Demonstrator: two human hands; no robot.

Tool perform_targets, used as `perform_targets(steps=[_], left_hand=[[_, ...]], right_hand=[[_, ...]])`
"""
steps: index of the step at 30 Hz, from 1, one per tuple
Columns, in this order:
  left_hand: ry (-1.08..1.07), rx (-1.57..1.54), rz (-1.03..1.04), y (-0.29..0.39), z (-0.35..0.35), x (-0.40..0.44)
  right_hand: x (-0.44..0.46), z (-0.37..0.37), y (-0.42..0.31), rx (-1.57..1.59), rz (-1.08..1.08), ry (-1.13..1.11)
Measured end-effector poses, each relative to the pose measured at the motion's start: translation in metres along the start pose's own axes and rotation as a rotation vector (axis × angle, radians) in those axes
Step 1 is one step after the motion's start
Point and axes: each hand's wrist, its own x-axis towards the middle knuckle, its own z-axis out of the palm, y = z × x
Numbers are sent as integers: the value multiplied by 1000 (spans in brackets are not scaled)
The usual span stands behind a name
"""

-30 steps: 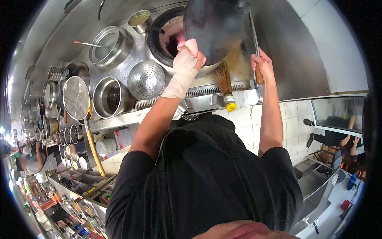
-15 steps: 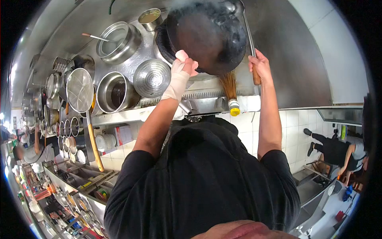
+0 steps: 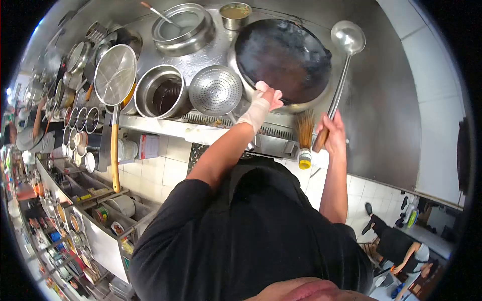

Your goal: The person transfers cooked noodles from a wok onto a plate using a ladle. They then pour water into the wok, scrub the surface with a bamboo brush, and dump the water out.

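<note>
Where the left arm reaches across the bench (image 3: pixel 203 55), its wrist wound in a pale wrap (image 3: pixel 255 114), the left hand (image 3: pixel 268 95) is at the near edge of the wok (image 3: pixel 281 60). Its grip is closed on a folded pale cloth (image 3: pixel 275 103); whether the fingers also clasp the rim beneath cannot be told. The wok sits at the burner (image 3: pixel 240 80), mouth up, its inside dark and brownish toward the near side, with a thin haze over the far side.

The right hand (image 3: pixel 334 133) has its grip closed round the wooden handle of the ladle (image 3: pixel 340 82). The ladle slants up and away, its steel bowl raised to the right of the wok and apart from it. Near that hand, to its left, a brush (image 3: pixel 305 131) lies bristles toward the wok, its yellow end at the bench's front edge.

Left of the wok is a strainer (image 3: pixel 216 90), perforated, with its handle toward the front. Just beside it stands a pot (image 3: pixel 168 95) with dark contents. Behind these, a wide pan (image 3: pixel 183 30) holds pale liquid and a utensil with a brown end; next to it, a tin (image 3: pixel 235 15) holds yellowish liquid. A mesh sieve (image 3: pixel 115 75) with a long wooden handle is at far left.
</note>
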Motion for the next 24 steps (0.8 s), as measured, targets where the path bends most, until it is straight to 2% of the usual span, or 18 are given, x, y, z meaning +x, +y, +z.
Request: perform_targets(steps=[1,3,4,5,6,8,11,14,16,18,22,23,24], left_hand=[[44,136,63,-1,3,1],[158,419,169,-5,8,0],[165,310,151,-10,5,7],[-44,105,-64,-23,-29,52],[-468,-386,-228,-20,-33,39],[70,-180,-163,5,6,-9],[-411,-210,-68,6,-40,-24],[-271,81,198,26,-70,-77],[-527,82,182,31,-125,-92],[-66,201,293,47,-139,-150],[54,-159,384,54,-208,-243],[239,-110,419,39,-250,-257],[421,-59,446,13,-320,-261]], right_hand=[[-5,7,4,-7,73,8],[-5,11,10,-132,81,-13],[-2,17,12,-195,85,-24],[0,30,12,-251,91,-69],[1,45,12,-305,88,-107],[9,74,7,-386,73,-218],[42,141,-3,-481,44,-413],[95,219,9,-588,-23,-571],[146,277,34,-641,-63,-638],[185,335,48,-729,-76,-702],[244,438,81,-1182,-211,-632],[252,451,91,-1294,-222,-625],[254,457,104,-1273,-287,-607]])
